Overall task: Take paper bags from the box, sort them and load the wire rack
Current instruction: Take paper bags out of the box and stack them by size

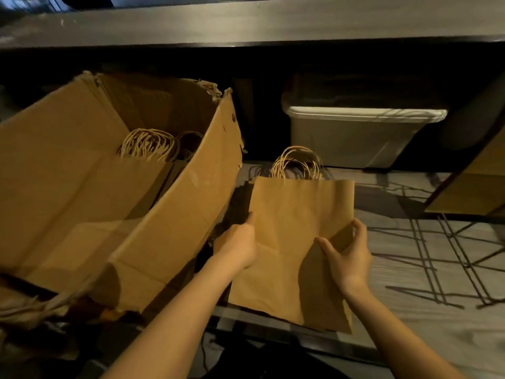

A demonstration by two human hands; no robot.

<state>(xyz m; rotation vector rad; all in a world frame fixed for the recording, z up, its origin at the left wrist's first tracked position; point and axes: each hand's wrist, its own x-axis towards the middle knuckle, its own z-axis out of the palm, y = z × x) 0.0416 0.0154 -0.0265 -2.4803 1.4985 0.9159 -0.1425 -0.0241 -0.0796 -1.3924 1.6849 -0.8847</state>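
A stack of flat brown paper bags (295, 214) with twisted paper handles lies in the middle of the view, on the wire rack shelf (426, 242). My left hand (237, 247) grips the stack's left edge. My right hand (347, 253) holds the right edge, thumb on top and fingers curled round the side. To the left stands a large torn cardboard box (175, 203), open at the top, with more handled paper bags (147, 146) inside.
A grey plastic bin (355, 132) stands at the back right under a dark shelf (246, 26). A brown cardboard piece (470, 187) leans at the far right. Wire shadows cross the pale surface on the right.
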